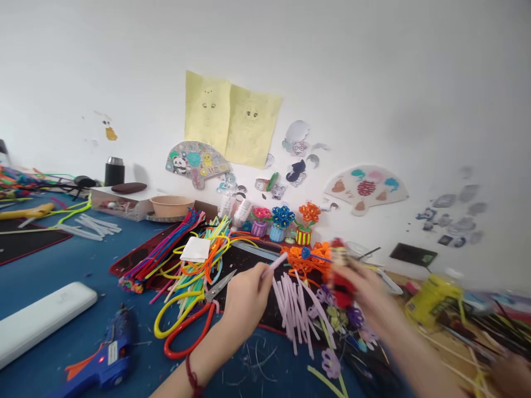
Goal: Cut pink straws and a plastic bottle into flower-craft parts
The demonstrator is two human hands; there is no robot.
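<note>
My left hand [248, 294] is closed, pinching a short lavender pipe cleaner [277, 263] that points up and right. My right hand [365, 284], smeared by motion, has its fingers around a red object with a pale top [343, 284]; blur hides its exact kind. Between the hands lies a pile of cut lavender pipe cleaners [292, 309] on a dark mat. Orange pipe-cleaner shapes [305, 260] sit just behind that pile. Left of my left hand rest scissors [209, 296] with one yellow and one red handle.
A blue glue gun [110, 354] and a white case [45, 320] lie at left. Bundled pipe cleaners [164, 249] and a folded white tissue [196, 249] are behind the scissors. Small potted pipe-cleaner flowers [282, 221] line the wall. A yellow bottle [433, 298] stands right.
</note>
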